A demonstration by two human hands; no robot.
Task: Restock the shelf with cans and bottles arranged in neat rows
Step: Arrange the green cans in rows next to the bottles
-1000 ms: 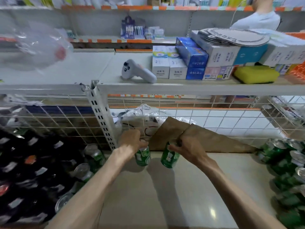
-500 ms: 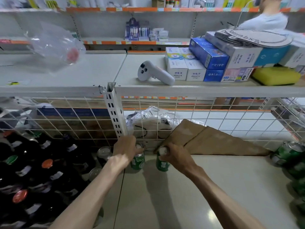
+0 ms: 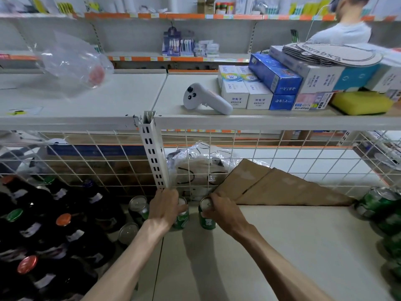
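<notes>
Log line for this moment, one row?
left hand: grips left can | right hand: grips right can | cans: upright, apart, at shelf back

White metal shelving [image 3: 86,101] (orange price strips [image 3: 149,15]), wire mesh back [image 3: 282,146].

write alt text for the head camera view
The left hand grips a green can and the right hand a second can, upright side by side at the back of a shelf. Dark bottles fill the left; a white controller and boxes sit on the upper shelf.
</notes>
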